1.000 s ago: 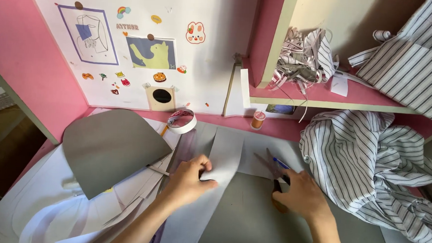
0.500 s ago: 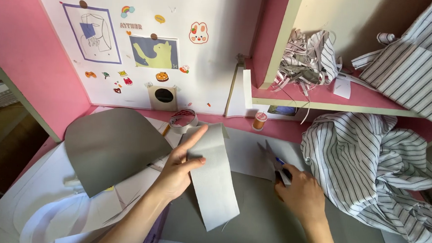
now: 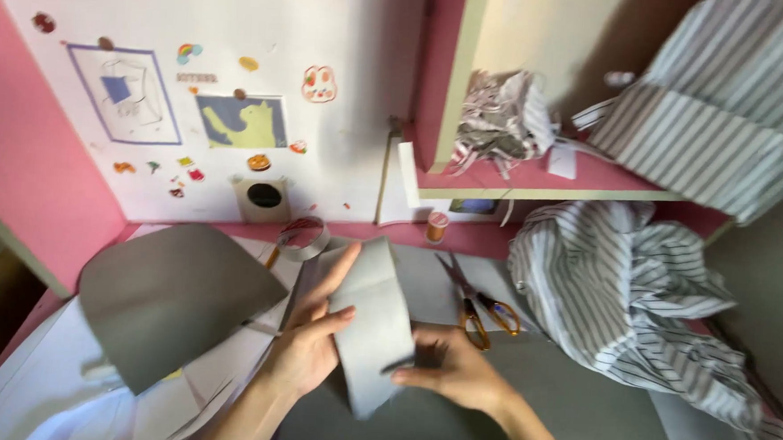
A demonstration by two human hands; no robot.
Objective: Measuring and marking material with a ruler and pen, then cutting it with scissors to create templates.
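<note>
A long grey strip of cut paper or fabric (image 3: pixel 373 322) is held up between both hands above the desk. My left hand (image 3: pixel 312 341) grips its left edge, fingers spread along it. My right hand (image 3: pixel 451 370) pinches its lower right side. Orange-handled scissors (image 3: pixel 476 305) lie on the desk just right of the strip, with no hand on them. A large grey curved piece (image 3: pixel 169 298) lies to the left of my left hand.
Striped cloth (image 3: pixel 629 295) is heaped at the right. A roll of tape (image 3: pixel 306 238) and a small thread spool (image 3: pixel 437 227) sit near the back wall. White paper sheets (image 3: pixel 35 380) cover the left desk. A pink shelf (image 3: pixel 536 178) holds fabric scraps.
My right hand let go of the scissors, which now lie on the desk, and moved left to take the grey strip. The strip has been lifted between both hands.
</note>
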